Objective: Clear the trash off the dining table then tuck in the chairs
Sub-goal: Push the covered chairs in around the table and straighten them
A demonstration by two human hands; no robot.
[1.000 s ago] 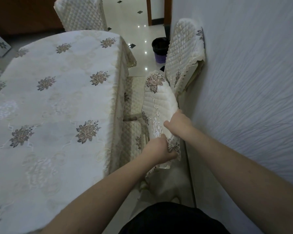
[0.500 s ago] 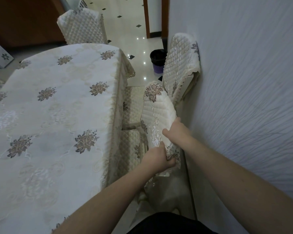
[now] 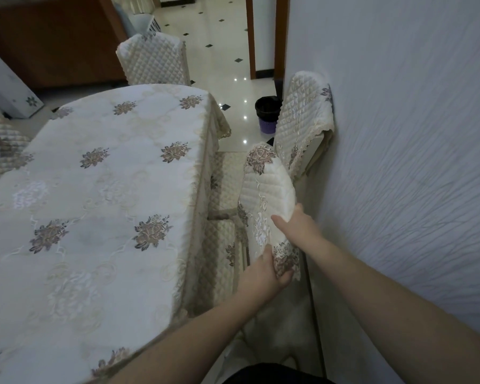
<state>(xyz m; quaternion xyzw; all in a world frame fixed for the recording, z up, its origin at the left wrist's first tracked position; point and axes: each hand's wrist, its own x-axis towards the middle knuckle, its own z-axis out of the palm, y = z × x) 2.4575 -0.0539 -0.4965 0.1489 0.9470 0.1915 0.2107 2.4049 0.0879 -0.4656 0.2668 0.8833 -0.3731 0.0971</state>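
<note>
The dining table (image 3: pixel 100 206) carries a cream cloth with brown flower motifs and nothing on top. Along its right side stands a near chair (image 3: pixel 266 189) in a quilted cream cover, its seat partly under the cloth. My left hand (image 3: pixel 263 275) grips the near lower corner of the chair back. My right hand (image 3: pixel 297 227) holds the back's right edge, fingers wrapped around the cover. Beyond it a second chair (image 3: pixel 302 123) leans against the wall, pulled out from the table.
A white textured wall (image 3: pixel 399 162) runs close along the right, leaving a narrow gap. A black and purple waste bin (image 3: pixel 268 113) sits on the glossy tiled floor. Another covered chair (image 3: pixel 153 62) stands at the table's far end. A brown cabinet stands at the back left.
My view has tilted up, showing more of the far floor and doorway. Both hands have stayed on the near chair's back, and the chair sits about as close to the table as before.
</note>
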